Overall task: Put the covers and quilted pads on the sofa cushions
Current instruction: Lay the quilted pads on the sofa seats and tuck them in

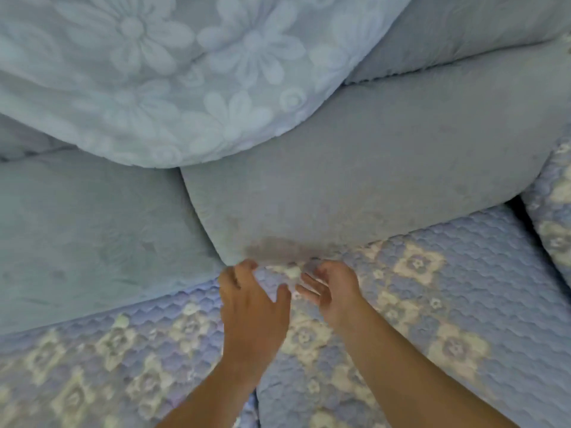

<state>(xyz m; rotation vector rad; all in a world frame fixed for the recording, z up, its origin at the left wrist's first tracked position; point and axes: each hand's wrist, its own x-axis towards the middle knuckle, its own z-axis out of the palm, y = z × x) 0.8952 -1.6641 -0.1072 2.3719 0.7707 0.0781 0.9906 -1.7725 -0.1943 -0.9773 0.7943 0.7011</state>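
Note:
Two quilted pads with white flower squares lie on the seat cushions: one at the lower left (pixel 92 359), one at the lower right (pixel 448 304). Behind them stand two plain blue back cushions, left (pixel 92 236) and right (pixel 370 180). My left hand (pixel 251 307) hovers at the seam between the pads, its fingers loosely curled near the lower corner of the right back cushion. My right hand (pixel 330 291) is just beside it, palm turned inward, fingers relaxed over the back edge of the right pad. Neither hand plainly grips cloth.
A pale blue cover with raised flowers (pixel 185 72) is draped over the sofa back at the upper left. Another quilted pad (pixel 553 211) sits at the right edge. A brownish stain marks the right back cushion's lower edge (pixel 278 245).

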